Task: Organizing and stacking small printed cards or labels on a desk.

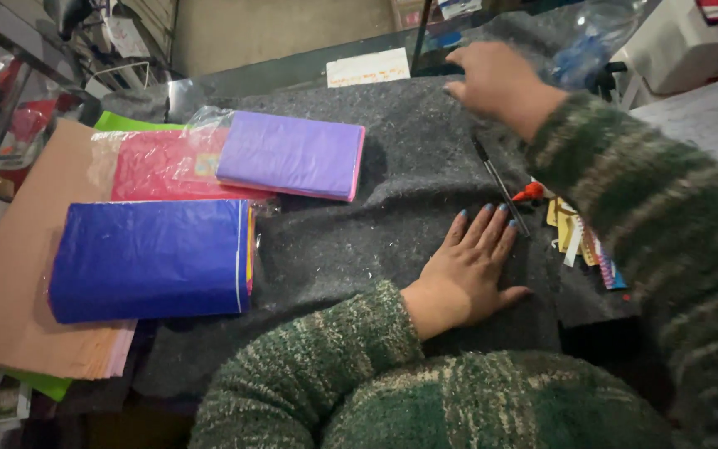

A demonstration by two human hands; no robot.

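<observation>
Green knit sleeves (425, 399) fill the near edge. Beyond them a grey felt sheet (392, 199) covers the desk (292, 71). At its left lie packs of coloured paper: a blue pack (147, 258), a purple pack (292, 154) and a red pack (155, 166), on a tan sheet (18, 274). The left hand (471, 266) presses flat on the felt, fingers spread, holding nothing. The right hand (496, 79) rests open at the felt's far edge, apparently smoothing it; next it likely needs pulling taut. A black pen (496, 179) lies between the hands.

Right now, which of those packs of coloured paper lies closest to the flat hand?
The dark blue pack, at the near left. The purple pack and red pack lie farther back from the left hand.
</observation>
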